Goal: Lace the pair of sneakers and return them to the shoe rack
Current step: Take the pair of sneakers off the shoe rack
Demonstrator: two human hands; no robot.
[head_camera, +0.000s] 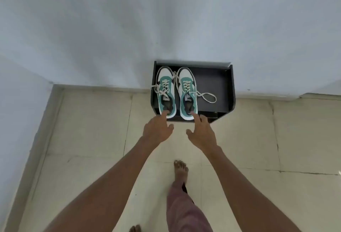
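Two teal and white sneakers stand side by side, toes to the wall, on top of a low black shoe rack (217, 82). The left sneaker (165, 91) and the right sneaker (187, 91) both carry cream laces; a loose loop of lace (208, 97) trails off the right one onto the rack top. My left hand (156, 131) has a fingertip at the left sneaker's heel opening. My right hand (202, 132) has a fingertip at the right sneaker's heel opening. On both hands the fingers are spread and grip nothing.
The rack stands against a white wall (166, 19) on a beige tiled floor (92, 130). A second wall closes the left side at a corner. My bare right foot (180, 170) is stepped forward below the rack; toes of the other foot show at the bottom edge.
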